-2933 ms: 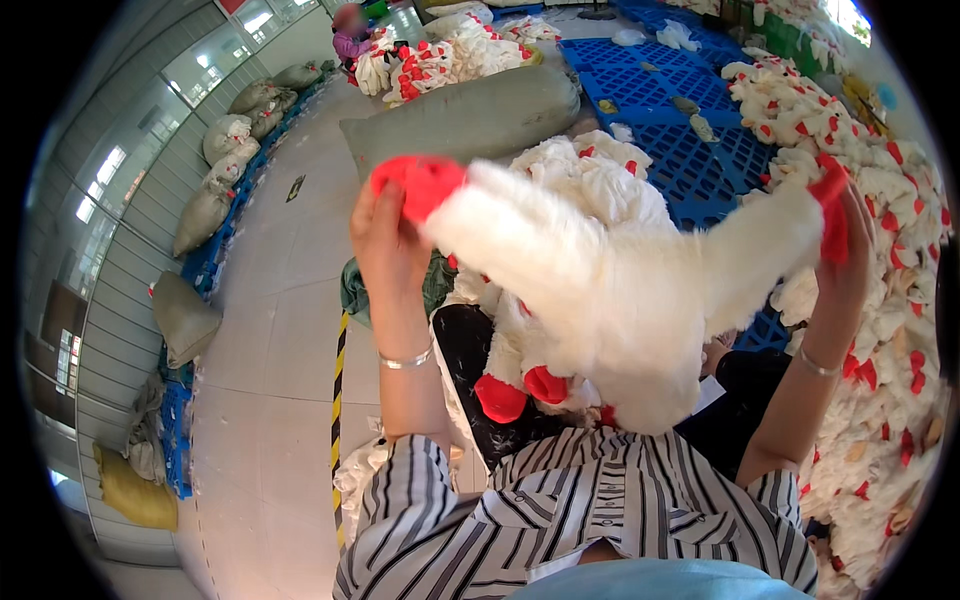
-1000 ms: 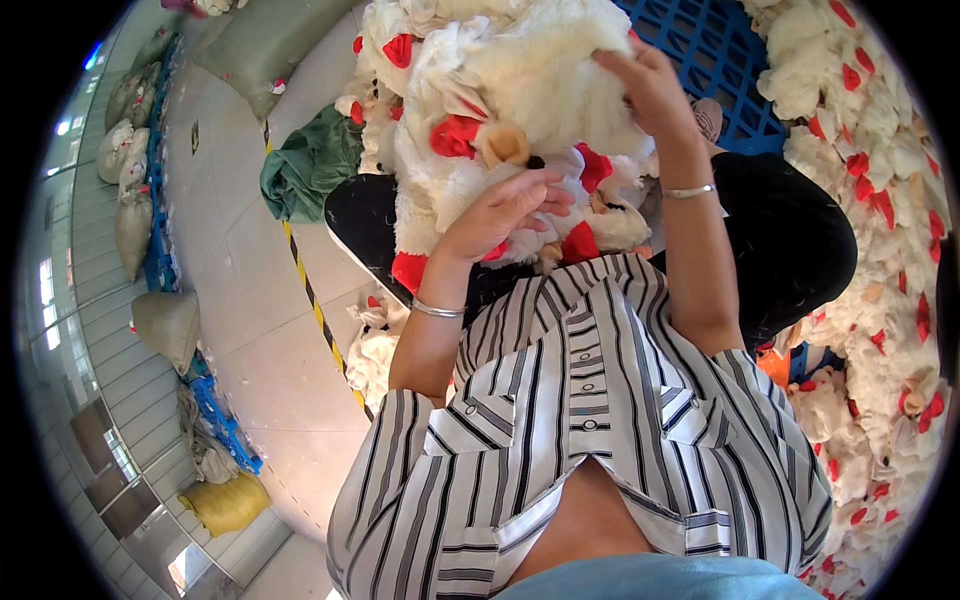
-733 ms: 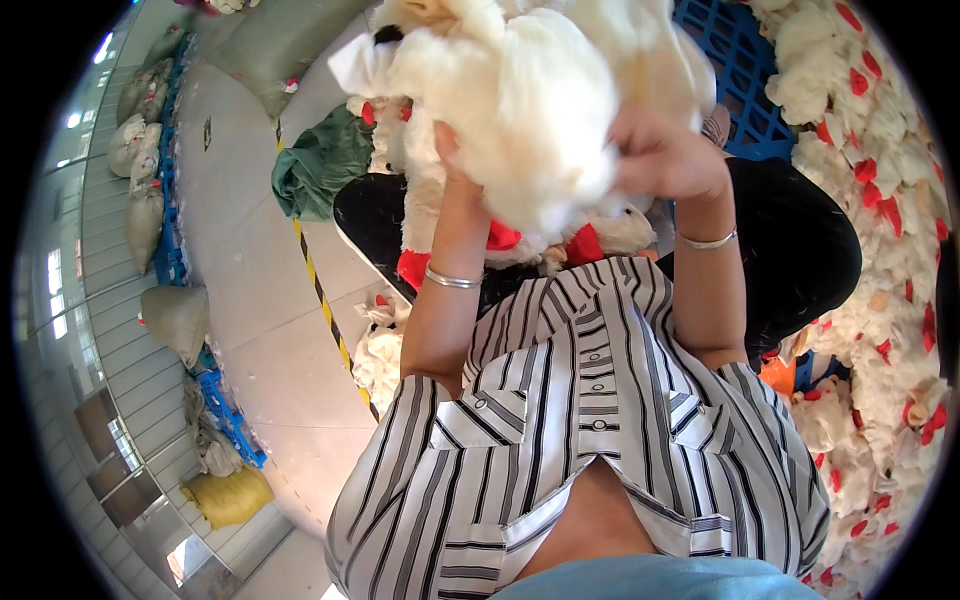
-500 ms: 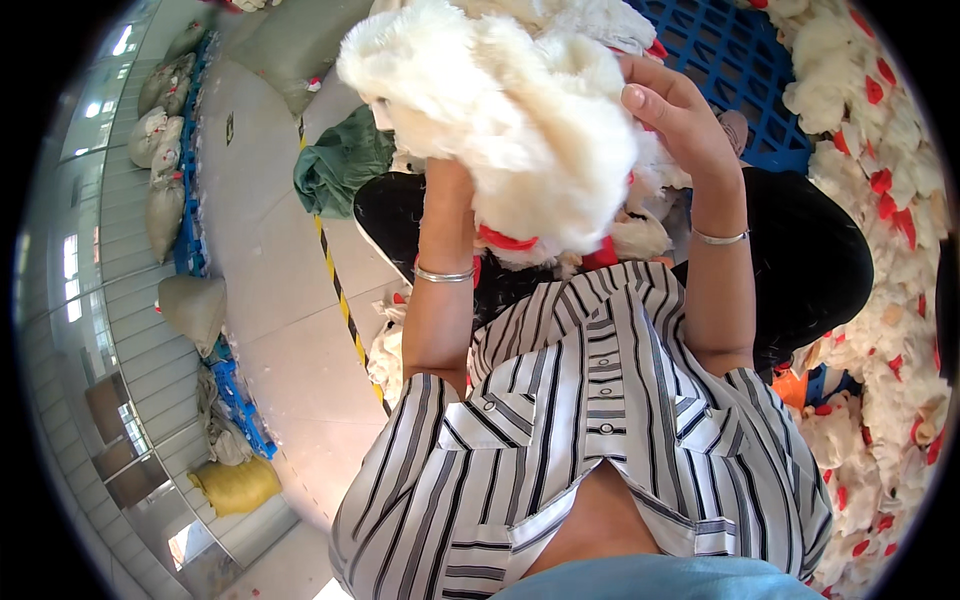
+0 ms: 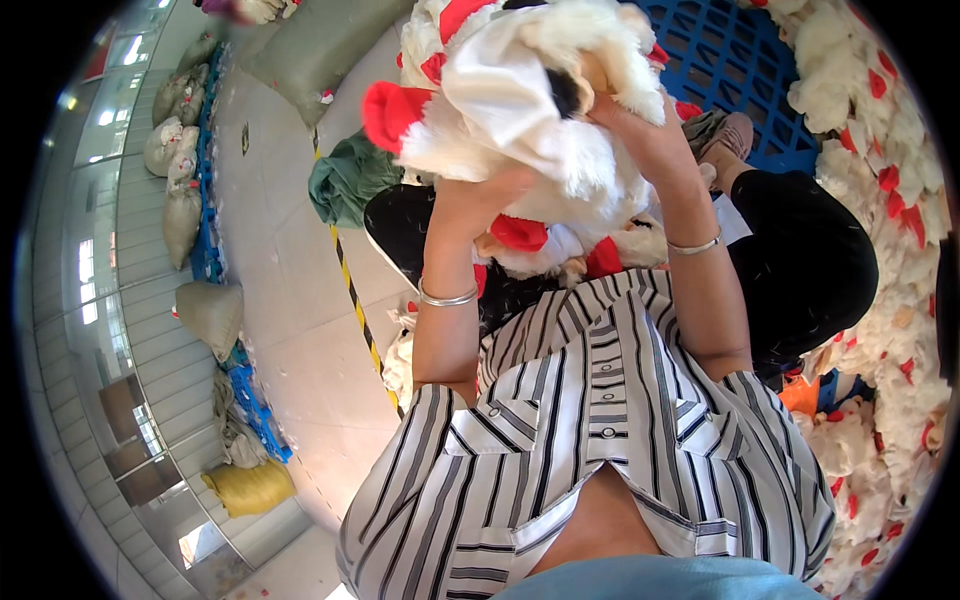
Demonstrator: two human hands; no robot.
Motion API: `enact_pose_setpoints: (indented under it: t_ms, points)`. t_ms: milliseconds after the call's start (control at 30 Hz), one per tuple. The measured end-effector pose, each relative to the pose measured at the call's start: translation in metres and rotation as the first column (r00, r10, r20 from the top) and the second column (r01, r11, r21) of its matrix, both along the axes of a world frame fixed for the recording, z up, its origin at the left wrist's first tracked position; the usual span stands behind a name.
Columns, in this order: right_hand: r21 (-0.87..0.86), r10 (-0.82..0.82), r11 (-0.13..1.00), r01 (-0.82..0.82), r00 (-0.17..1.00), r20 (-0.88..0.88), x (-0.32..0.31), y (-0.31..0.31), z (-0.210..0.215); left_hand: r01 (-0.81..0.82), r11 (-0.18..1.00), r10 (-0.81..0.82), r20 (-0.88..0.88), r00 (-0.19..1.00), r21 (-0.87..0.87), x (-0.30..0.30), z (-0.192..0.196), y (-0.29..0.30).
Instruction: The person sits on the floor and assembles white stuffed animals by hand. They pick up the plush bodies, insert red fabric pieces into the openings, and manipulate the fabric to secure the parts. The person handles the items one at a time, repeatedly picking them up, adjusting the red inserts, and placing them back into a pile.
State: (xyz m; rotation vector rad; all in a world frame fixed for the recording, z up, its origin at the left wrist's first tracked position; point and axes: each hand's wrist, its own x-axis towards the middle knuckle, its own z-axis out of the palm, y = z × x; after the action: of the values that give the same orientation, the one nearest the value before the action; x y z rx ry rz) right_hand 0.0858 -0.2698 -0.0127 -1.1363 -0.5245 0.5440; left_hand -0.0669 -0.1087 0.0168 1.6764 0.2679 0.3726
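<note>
A white furry plush toy skin, limp and with red patches, is held up in front of me by both hands. Its smooth white cloth side shows, along with a small black patch. My left hand grips its lower left edge, with the fingertips hidden by the fur. On the other side my right hand has its fingers closed around the edge beside a tan piece. More white and red plush skins lie across my lap, below the held one.
A large heap of white and red plush pieces rises at the right. Ahead sits a blue plastic pallet. A green cloth lies at the left beside yellow-black floor tape. Stuffed sacks line the far left wall.
The plush skin has been turned, so smooth cloth and red parts show where plain white fur was. My right hand has moved in from the right and closed on it.
</note>
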Motion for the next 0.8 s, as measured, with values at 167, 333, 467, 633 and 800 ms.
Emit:
enact_pose_setpoints:
  t_ms: [167,333,467,633,800]
  points:
    - [0.097,-0.092,0.990,0.102,0.991,-0.100,-0.006,0.003,0.004,0.218,0.823,0.108,0.522,0.846,-0.524,0.007,0.020,0.010]
    - [0.152,-0.129,0.974,0.171,0.960,-0.249,0.003,0.010,-0.022,0.477,0.787,-0.310,0.418,0.854,-0.391,0.000,0.014,0.057]
    - [0.122,0.014,0.993,0.010,0.980,-0.198,-0.007,-0.005,0.008,-0.035,0.939,0.050,0.035,0.998,-0.343,0.023,0.017,0.019]
    - [-0.121,-0.115,0.987,0.104,0.989,-0.089,-0.031,0.003,0.031,0.064,0.983,-0.071,-0.032,0.997,-0.171,0.017,0.039,-0.018]
    - [-0.136,-0.267,0.927,0.349,0.870,0.414,-0.025,0.019,0.021,-0.012,0.972,-0.011,-0.094,0.996,-0.235,0.019,0.031,-0.016]
